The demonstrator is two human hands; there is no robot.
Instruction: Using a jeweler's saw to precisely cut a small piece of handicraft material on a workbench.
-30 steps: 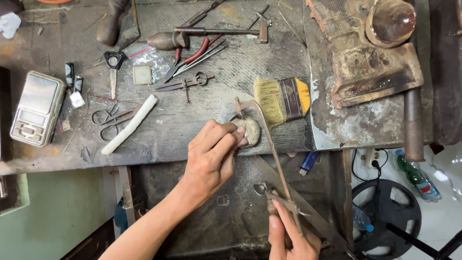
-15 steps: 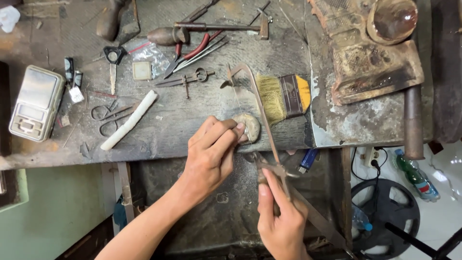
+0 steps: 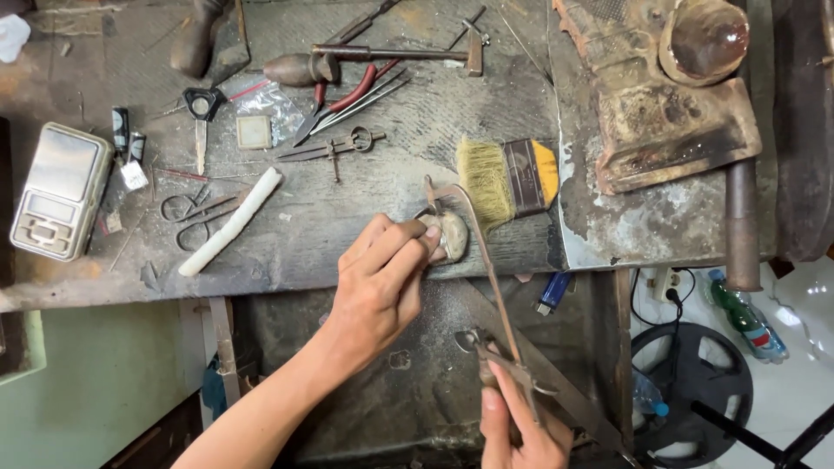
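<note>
Left hand: small oval piece is pinched against bench edge
Right hand: saw frame is gripped by its handle, at 5 o'clock of the piece
Brush: at 1 o'clock

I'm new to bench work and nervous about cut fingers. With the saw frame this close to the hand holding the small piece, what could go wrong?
1. The left hand pinches the small piece at the bench edge, right beside the saw frame; a slip could likely nick those fingers.
2. The piece is held by fingers only, so it may shift or drop.
3. The right hand grips the handle low; twisting could snap the blade.
</note>
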